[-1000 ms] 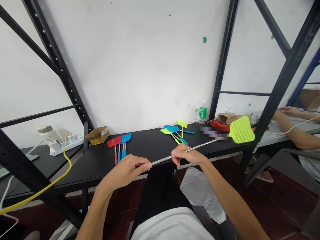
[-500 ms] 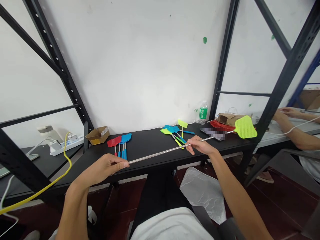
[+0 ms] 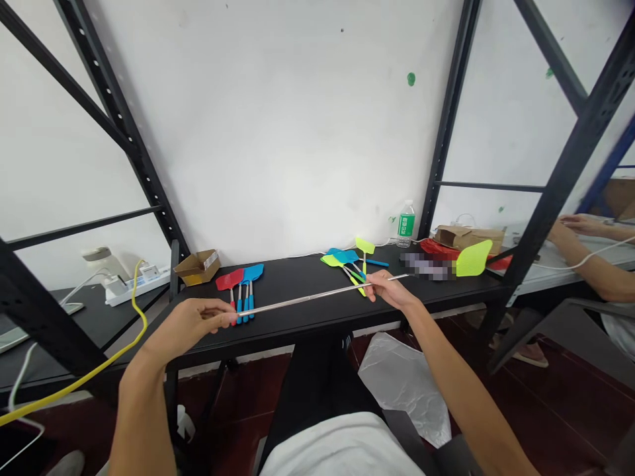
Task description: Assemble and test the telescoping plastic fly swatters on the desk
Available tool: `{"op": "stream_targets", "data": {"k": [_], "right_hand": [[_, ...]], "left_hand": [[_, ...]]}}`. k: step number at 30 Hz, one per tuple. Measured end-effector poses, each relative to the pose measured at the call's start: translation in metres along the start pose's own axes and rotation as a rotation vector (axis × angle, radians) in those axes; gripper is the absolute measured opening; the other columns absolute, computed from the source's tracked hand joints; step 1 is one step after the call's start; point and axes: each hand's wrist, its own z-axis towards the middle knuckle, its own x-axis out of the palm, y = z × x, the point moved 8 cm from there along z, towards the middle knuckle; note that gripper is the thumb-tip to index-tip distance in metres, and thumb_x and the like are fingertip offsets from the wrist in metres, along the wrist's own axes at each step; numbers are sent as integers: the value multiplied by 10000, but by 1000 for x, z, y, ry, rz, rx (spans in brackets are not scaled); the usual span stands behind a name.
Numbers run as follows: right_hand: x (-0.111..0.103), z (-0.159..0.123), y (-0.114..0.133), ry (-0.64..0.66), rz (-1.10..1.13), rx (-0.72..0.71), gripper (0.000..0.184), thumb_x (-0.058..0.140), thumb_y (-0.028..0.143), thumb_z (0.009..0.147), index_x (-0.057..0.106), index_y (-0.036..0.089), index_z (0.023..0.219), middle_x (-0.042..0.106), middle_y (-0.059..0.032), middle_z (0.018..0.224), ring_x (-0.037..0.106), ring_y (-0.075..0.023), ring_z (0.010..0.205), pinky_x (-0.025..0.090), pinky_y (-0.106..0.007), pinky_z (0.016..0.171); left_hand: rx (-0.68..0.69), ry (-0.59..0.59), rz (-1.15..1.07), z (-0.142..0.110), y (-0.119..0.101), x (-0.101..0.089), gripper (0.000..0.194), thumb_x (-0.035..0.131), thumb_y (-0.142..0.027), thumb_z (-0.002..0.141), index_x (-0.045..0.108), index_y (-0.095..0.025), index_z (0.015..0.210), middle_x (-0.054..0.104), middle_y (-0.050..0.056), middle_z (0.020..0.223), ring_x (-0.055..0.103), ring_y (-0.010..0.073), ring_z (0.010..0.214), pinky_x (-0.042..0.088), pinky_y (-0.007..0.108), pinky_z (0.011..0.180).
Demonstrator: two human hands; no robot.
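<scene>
I hold a fly swatter with a long silver telescopic rod stretched across above the black table. My left hand is closed in a pinch on the rod's near end, over the table's front left. My right hand is closed on the rod farther along. The swatter's yellow-green head points right, near the rack post. A red and two blue swatters lie on the table behind my left hand. A heap of green and blue swatters lies just behind my right hand.
A small open cardboard box sits at the table's back left. A water bottle and another cardboard box stand back right. Black rack posts frame both sides. Another person's arms rest on the neighbouring desk. A yellow cable hangs left.
My left hand has drawn leftward along the rod and my right hand moved out to the right, so the rod is now much longer. The head has turned edge-on and dropped slightly.
</scene>
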Motion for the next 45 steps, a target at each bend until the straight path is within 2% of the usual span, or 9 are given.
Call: {"op": "stream_targets", "data": {"k": [7,10,13,17,22,30,34,41,45], "right_hand": [[-22,-1,4,-142,152,-62,402,679,439,868,615,157,588,568,-11,522,525,-125,500,381,-264,519],[-25,-1,5,-180,191,-84,398,683,440,872,601,160,601,563,-1,536,517,-116,492,371,-257,497],[-19,1,2,-174,230,-68,373,700,428,864,605,156,628,588,-6,571,524,-110,491,370,-248,482],[-13,3,2,-178,246,-66,333,722,438,843,644,149,697,626,-18,602,526,-102,494,374,-228,461],[-26,2,-1,-336,374,-45,306,802,440,765,704,186,904,672,11,683,547,-86,504,398,-187,427],[-62,-5,-13,-625,741,-16,152,756,291,842,672,196,926,749,-17,809,629,-78,545,483,-139,400],[-81,-14,-14,-737,952,-30,90,682,243,902,627,209,964,748,-15,833,700,-104,654,533,-122,417],[-77,-24,-14,-765,1198,49,339,430,386,1021,537,178,1266,743,-115,1011,730,-212,1006,664,-257,611],[-78,-25,-7,-792,1267,-32,441,229,369,1073,549,165,1298,755,-104,960,734,-191,998,664,-267,664]], "left_hand": [[-132,-317,38,-19,38,-52,581,671,-686,774,714,-219,1117,754,-10,959,640,207,852,491,258,791],[-175,-331,-146,-24,49,-52,605,682,-679,776,696,-188,1129,723,-16,832,614,165,746,495,244,720],[-173,-343,-250,-22,51,-47,500,678,-613,825,683,-177,1070,535,-64,583,469,109,586,408,218,584],[-67,-404,-509,-14,53,-45,466,761,-531,778,645,-191,1076,543,-62,607,485,109,611,416,208,581],[9,-634,-802,-11,78,-61,564,892,-421,565,674,-170,1021,664,-3,663,616,146,620,491,203,531],[-75,-1062,-1078,-23,128,-74,265,785,-154,624,687,-126,869,646,-18,575,615,116,526,532,194,521],[-115,-1185,-1141,-33,138,-75,185,733,-107,670,664,-129,840,582,-41,527,560,104,486,522,205,516],[-149,-1254,-1221,-35,139,-72,112,647,-81,728,611,-157,800,535,-27,554,575,147,537,531,253,533],[-105,-1272,-1235,-34,142,-73,125,631,-67,736,608,-147,829,523,-29,587,599,152,578,579,317,613]]}}
